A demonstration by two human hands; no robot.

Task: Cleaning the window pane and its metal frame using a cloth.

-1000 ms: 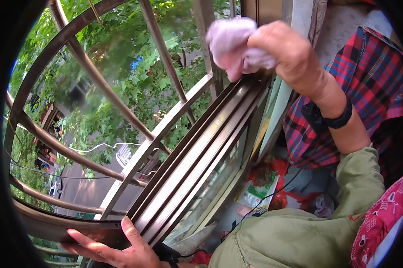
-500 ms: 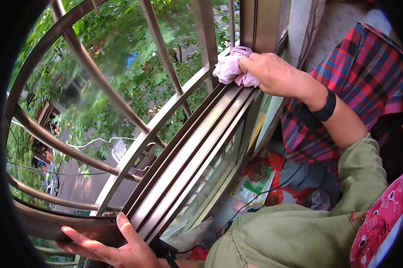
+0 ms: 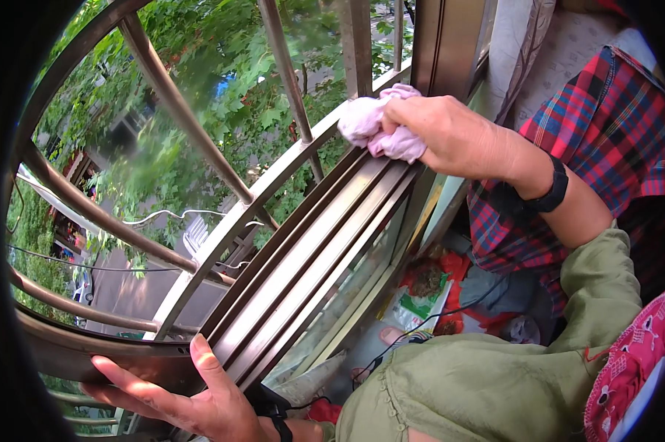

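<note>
My right hand (image 3: pixel 450 136) is closed around a crumpled pale pink cloth (image 3: pixel 384 129). The cloth rests on the far end of a metal window track (image 3: pixel 303 258), beside the upright brown frame post (image 3: pixel 443 51). Long parallel grooves run along the track toward me. At its near end my left hand (image 3: pixel 177 398) lies with fingers spread and thumb up, against the dark curved frame (image 3: pixel 104 361). Nothing shows in that hand. A black band (image 3: pixel 550 184) circles my right wrist.
Metal safety bars (image 3: pixel 185 110) stand outside the track, with leafy trees and a street far below. Red plaid cloth (image 3: pixel 583 132) hangs at the right. Below the sill lie bags (image 3: pixel 421 302) and a dark cable (image 3: pixel 450 313). Glass panes (image 3: pixel 332 309) sit under the track.
My right hand and the cloth have come slightly nearer along the track, away from the frame post. The left hand stays at the frame, and the view has shifted a little.
</note>
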